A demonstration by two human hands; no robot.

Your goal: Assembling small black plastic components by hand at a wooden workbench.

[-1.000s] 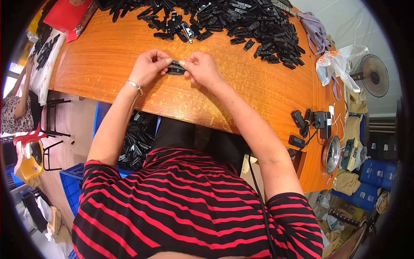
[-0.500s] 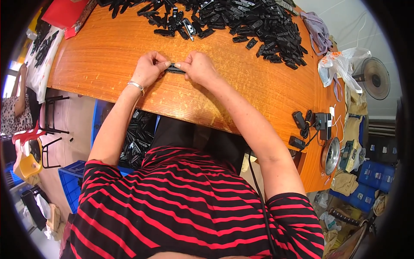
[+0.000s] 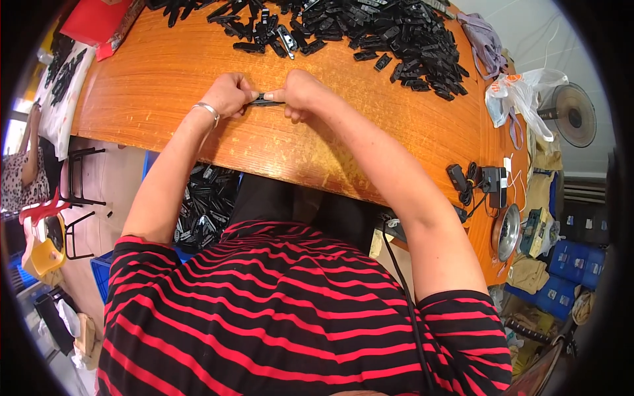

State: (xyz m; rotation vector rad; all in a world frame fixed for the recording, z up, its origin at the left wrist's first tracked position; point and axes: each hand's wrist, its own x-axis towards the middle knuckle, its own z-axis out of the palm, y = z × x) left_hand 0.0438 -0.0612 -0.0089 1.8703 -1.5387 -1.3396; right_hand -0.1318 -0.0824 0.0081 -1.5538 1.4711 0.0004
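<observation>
A small, long black plastic part (image 3: 267,101) lies low over the wooden table between my two hands. My left hand (image 3: 230,96) pinches its left end between thumb and fingers. At the other end, the thumb of my right hand (image 3: 298,96) presses on the part's top, the other fingers curled beneath. What those curled fingers hold underneath is hidden. Farther back is a big heap of similar black plastic parts (image 3: 403,46), and one of them with a silvery face (image 3: 286,41) lies at its near edge.
Below the table's front edge, a blue crate holds more black parts (image 3: 208,204). At the right lie black power adapters (image 3: 492,185), a metal bowl (image 3: 507,232) and a plastic bag (image 3: 522,99). A fan (image 3: 573,115) stands beyond. Another person (image 3: 25,165) is at far left.
My right hand has shifted slightly, its thumb now stretched along the black part and its elbow swung outward. My left hand keeps its pinch. The view has moved a little.
</observation>
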